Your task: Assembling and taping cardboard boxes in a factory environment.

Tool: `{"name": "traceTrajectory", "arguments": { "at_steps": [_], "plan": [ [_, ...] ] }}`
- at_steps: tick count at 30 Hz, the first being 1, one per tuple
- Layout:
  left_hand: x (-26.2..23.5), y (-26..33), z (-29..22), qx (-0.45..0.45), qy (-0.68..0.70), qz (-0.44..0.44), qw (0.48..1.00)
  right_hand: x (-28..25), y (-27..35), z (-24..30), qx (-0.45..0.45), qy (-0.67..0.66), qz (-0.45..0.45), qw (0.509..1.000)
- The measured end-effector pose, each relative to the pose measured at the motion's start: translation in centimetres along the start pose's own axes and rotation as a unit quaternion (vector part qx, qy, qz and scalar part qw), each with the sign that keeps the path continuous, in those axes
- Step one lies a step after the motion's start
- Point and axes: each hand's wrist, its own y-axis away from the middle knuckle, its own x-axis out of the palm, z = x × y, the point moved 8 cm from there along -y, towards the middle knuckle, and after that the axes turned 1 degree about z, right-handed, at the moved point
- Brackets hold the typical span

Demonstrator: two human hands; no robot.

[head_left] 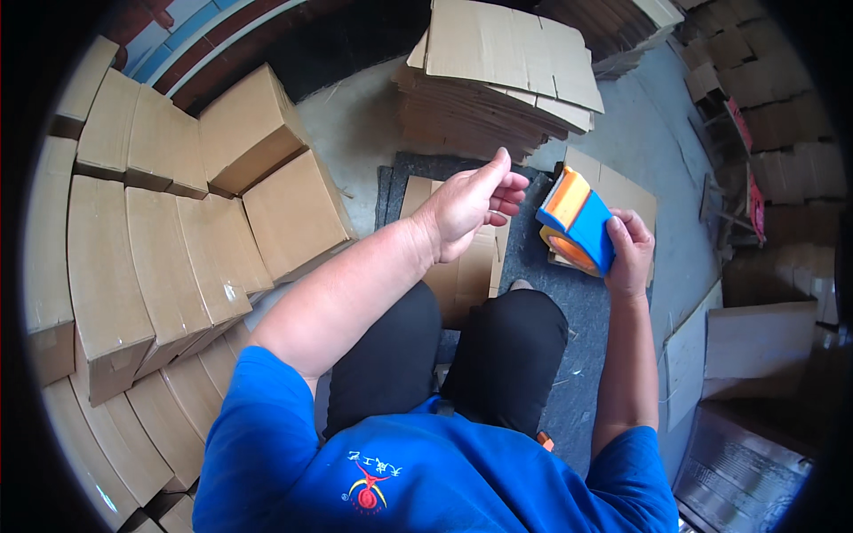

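My right hand point(629, 255) grips a blue and orange tape dispenser point(582, 222) by its blue body. A roll of tape shows at its lower side, and a toothed cutting edge runs along its upper left. To the left of the dispenser, my left hand point(475, 204) is raised with nothing in it. Its thumb stands apart from the loosely bent fingers. Below that hand a piece of brown cardboard point(462, 289) lies in front of my knees, partly hidden by hand and legs. Another cardboard piece point(635, 189) is behind the dispenser.
Closed cardboard boxes point(164, 258) are piled along the left. Ahead stands a stack of flattened cardboard point(506, 53). A dark grey mat point(569, 355) covers the floor around my legs. Further cardboard point(760, 342) and a silvery plastic-wrapped bundle point(742, 471) are at right.
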Motion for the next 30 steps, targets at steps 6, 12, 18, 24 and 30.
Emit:
{"name": "traceTrajectory", "arguments": {
  "at_steps": [6, 12, 18, 24, 30],
  "plan": [
    [4.8, 7.0, -1.9, 0.026, 0.042, 0.035, 0.998, 1.9, 3.4, 9.6, -0.089, 0.094, 0.067, 0.989],
    [4.5, 10.3, 1.0, 0.05, 0.111, -0.041, 0.992, 4.1, 6.3, 13.3, -0.113, 0.154, 0.133, 0.972],
    [-2.5, 9.5, 7.1, 0.103, -0.016, -0.217, 0.971, 7.7, 7.2, 6.5, -0.024, 0.244, 0.19, 0.951],
    [-11.8, 12.9, 15.0, 0.022, -0.02, -0.406, 0.914, 5.9, 9.1, -2.1, 0.08, 0.338, 0.207, 0.914],
    [-16.6, 13.2, 18.2, 0.018, -0.127, -0.505, 0.853, 4.6, 10.2, -6.8, 0.087, 0.344, 0.221, 0.908]
  ]
}}
